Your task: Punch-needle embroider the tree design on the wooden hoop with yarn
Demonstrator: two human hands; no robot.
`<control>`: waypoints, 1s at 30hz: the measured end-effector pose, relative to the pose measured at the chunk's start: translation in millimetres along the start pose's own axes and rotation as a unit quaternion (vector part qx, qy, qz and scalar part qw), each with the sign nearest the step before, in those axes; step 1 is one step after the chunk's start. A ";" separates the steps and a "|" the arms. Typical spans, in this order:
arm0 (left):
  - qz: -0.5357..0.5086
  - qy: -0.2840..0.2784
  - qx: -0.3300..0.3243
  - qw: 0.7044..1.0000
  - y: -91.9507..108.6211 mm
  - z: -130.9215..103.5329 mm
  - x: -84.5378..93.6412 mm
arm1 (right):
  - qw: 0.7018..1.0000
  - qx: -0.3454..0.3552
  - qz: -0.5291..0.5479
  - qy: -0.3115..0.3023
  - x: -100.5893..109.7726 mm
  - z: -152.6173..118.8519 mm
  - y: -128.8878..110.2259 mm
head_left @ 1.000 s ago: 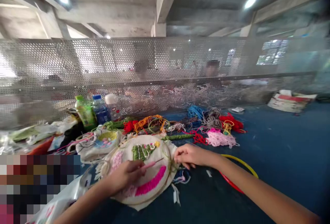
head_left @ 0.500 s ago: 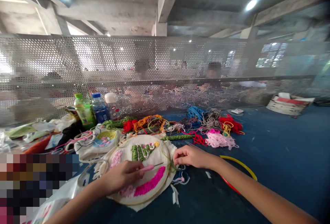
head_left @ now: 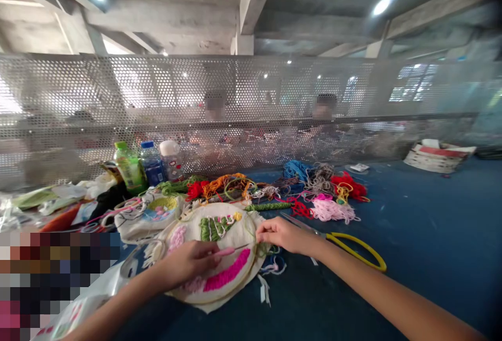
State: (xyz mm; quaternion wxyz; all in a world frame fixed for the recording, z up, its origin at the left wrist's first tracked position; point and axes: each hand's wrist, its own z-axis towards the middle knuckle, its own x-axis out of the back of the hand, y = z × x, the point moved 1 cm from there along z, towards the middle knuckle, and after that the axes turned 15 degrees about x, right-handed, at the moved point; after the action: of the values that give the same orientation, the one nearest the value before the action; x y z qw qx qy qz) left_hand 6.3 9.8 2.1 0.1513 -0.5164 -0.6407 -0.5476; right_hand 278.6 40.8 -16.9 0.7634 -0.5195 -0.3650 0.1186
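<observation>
My left hand [head_left: 194,262] is closed around the pink handle of a punch needle [head_left: 226,251], whose metal shaft points right over the hooped cloth. The embroidery hoop [head_left: 214,302] lies on the table, holding white cloth with a green tree [head_left: 209,229], a magenta band [head_left: 229,274] and pale pink patches. My right hand [head_left: 278,234] is at the hoop's right edge, thumb and fingers pinched together close to the needle's tip. Thin green yarn [head_left: 270,250] hangs about these fingers; whether they grip it is hard to make out.
Yellow-handled scissors [head_left: 363,249] lie partly beneath my right forearm. Tangled yarn [head_left: 333,210] in several colours spreads behind the hoop. A second stitched cloth [head_left: 135,223] and bottles [head_left: 152,166] stand at the left. A perforated metal screen [head_left: 251,90] runs across the back.
My right hand has moved slightly left, closer to the needle's tip. The punch needle has shifted a little upward. More of the scissors' yellow handle shows beside my forearm.
</observation>
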 end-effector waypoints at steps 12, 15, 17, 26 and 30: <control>-0.137 -0.082 0.008 0.987 -4.7 -9.3 32.8 | 1.000 -0.001 0.019 0.003 12.7 1.1 15.7; -0.151 -0.065 0.012 0.986 -14.8 -4.0 37.2 | 1.000 -0.003 0.025 0.013 17.5 -0.2 25.0; -0.155 -0.064 0.015 0.986 -22.4 1.6 37.2 | 0.999 -0.007 0.031 0.019 19.6 -1.1 28.7; -0.169 -0.045 0.017 0.984 -39.3 16.1 40.5 | 0.995 -0.033 0.087 0.029 21.1 2.9 30.5; -0.151 -0.053 0.030 0.987 -34.0 12.2 34.3 | 0.993 -0.052 0.101 0.036 20.2 1.8 24.0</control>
State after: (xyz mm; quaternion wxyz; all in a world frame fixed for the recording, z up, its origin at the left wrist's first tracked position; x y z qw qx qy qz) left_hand -31.8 41.8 5.2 0.0483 -0.4377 -0.7344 -0.5164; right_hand 296.5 63.8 -28.9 0.7323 -0.5965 -0.2883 0.1575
